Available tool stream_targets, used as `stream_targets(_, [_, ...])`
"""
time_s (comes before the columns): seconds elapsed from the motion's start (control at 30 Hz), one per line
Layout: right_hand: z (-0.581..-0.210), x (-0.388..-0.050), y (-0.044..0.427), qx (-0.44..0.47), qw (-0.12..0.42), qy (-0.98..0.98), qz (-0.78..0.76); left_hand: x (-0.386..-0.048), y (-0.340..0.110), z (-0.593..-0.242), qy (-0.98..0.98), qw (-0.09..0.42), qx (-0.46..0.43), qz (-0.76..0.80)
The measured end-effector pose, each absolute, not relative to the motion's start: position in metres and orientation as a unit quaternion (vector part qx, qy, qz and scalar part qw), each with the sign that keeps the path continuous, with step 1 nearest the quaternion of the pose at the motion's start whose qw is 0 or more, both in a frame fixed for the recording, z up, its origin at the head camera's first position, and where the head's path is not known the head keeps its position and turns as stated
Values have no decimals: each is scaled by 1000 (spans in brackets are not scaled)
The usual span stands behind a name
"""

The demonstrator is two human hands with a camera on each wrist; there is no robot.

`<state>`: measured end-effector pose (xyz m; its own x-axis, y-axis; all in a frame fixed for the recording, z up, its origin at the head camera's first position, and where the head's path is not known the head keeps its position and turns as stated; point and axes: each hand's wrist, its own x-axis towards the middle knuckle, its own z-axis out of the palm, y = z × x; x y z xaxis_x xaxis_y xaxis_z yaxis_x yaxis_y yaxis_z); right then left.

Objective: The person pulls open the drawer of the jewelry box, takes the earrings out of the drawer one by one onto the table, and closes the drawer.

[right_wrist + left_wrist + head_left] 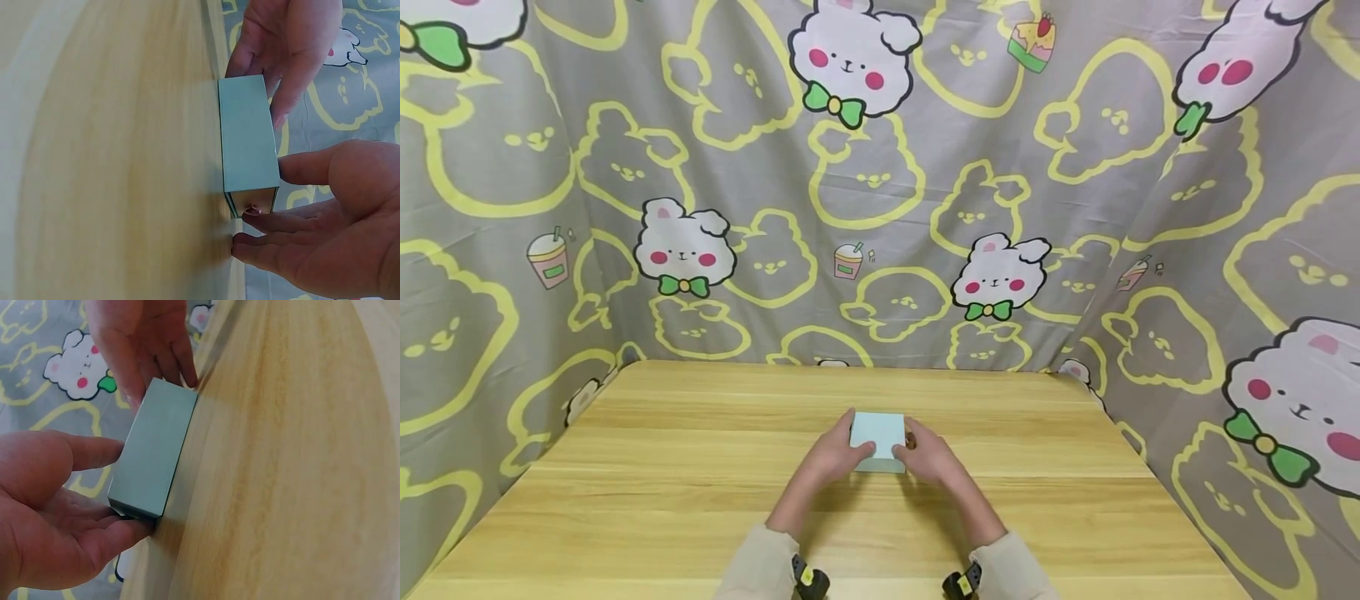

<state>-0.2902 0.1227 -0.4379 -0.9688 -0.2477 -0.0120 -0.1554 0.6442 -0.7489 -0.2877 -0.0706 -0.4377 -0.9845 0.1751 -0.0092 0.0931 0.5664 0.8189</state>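
Well — hands (pixel 833 454) (pixel 929 457) at box (pixel 878 433) edges, seemingly mid-table (pixel 880 387)

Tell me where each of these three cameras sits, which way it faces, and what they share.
Head: worn on the head, facing forward and down at the box, table and patterned curtain; the left hand, right hand, forearms and sleeves show.
Left wrist: facing the box past the left hand, close at left; the right hand is beyond, at top.
Right wrist: facing the box past the right hand, close at right; the left hand is beyond, at top.
Both wrist views share box, hands, table and curtain.
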Motion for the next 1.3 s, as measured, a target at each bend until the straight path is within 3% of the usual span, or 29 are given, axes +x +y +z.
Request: stream_targets(1.3, [-429,-290,128,-120,81,913,-381,-283,-74,-436,906,33,77,414])
